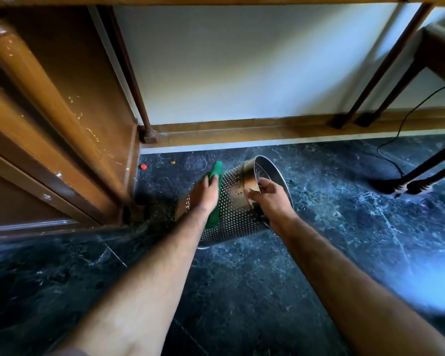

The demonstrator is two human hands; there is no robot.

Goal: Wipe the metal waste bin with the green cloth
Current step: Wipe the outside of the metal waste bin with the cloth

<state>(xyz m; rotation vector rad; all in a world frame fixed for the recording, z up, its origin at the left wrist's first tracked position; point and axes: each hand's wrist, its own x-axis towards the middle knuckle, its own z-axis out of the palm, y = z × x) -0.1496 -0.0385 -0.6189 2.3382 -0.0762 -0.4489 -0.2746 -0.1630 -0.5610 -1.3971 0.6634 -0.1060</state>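
The perforated metal waste bin (pixel 237 209) lies tilted on the dark marble floor, its open rim pointing up and to the right. My left hand (pixel 203 195) presses the green cloth (pixel 214 201) flat against the bin's outer side; the cloth sticks out above and below my palm. My right hand (pixel 267 199) grips the bin's solid rim band, fingers hooked over its edge. The bin's base is hidden behind my left forearm.
A brown wooden cabinet (pixel 62 140) stands close on the left. A white wall with a wooden skirting (pixel 242 129) runs behind the bin. Dark chair legs (pixel 421 176) and a black cable (pixel 393 150) lie to the right. A small red bit (pixel 143 166) sits near the cabinet.
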